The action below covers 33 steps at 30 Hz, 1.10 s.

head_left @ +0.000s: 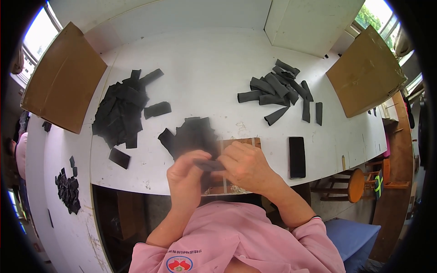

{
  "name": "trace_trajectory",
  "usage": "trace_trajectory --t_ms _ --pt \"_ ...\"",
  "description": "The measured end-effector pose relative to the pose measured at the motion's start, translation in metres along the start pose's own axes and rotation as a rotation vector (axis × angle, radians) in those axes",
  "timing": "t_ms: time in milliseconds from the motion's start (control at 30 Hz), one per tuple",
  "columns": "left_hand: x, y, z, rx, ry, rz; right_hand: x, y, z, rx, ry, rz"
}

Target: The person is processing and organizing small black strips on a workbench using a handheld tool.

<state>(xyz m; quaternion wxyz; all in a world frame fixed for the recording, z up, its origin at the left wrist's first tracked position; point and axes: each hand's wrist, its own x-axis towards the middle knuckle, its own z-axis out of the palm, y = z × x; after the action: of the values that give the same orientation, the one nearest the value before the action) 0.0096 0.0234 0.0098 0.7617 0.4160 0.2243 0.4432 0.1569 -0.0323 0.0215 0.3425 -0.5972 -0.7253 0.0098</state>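
Observation:
Between my two hands, close to the front edge of the white table, is a small dark grey fabric piece [209,165]. My left hand [185,170] pinches its left end with thumb and fingers. On its other end, the curled fingers of my right hand [243,164] grip it. Just beyond my left hand lies a heap of dark fabric pieces [193,134], partly blurred. Under my hands is a brown board [252,142] with light tape strips, mostly hidden by them.
A large pile of flat dark pieces [120,109] lies left, and rolled, tube-like dark pieces [275,86] lie far right. A black phone [297,157] rests right of my hands. Cardboard boxes [66,79] [366,73] flank the table. A wooden stool [355,185] stands at right.

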Motion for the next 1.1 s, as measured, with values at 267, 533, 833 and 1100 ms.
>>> trace_trajectory --t_ms 267,533,833,1100 --pt "0.008 -0.018 -0.003 0.014 -0.139 -0.09 -0.024 0.012 0.036 0.154 -0.029 0.184" --pt "0.035 -0.013 0.002 0.828 -0.438 -0.008 -0.046 0.027 0.062 0.382 -0.02 0.233" --pt "0.013 -0.008 -0.001 0.682 -0.259 0.313 -0.028 0.02 0.038 0.334 -0.083 0.272" --pt "0.025 0.004 -0.028 -0.003 0.111 0.058 -0.023 0.018 0.038 0.057 -0.149 0.12"
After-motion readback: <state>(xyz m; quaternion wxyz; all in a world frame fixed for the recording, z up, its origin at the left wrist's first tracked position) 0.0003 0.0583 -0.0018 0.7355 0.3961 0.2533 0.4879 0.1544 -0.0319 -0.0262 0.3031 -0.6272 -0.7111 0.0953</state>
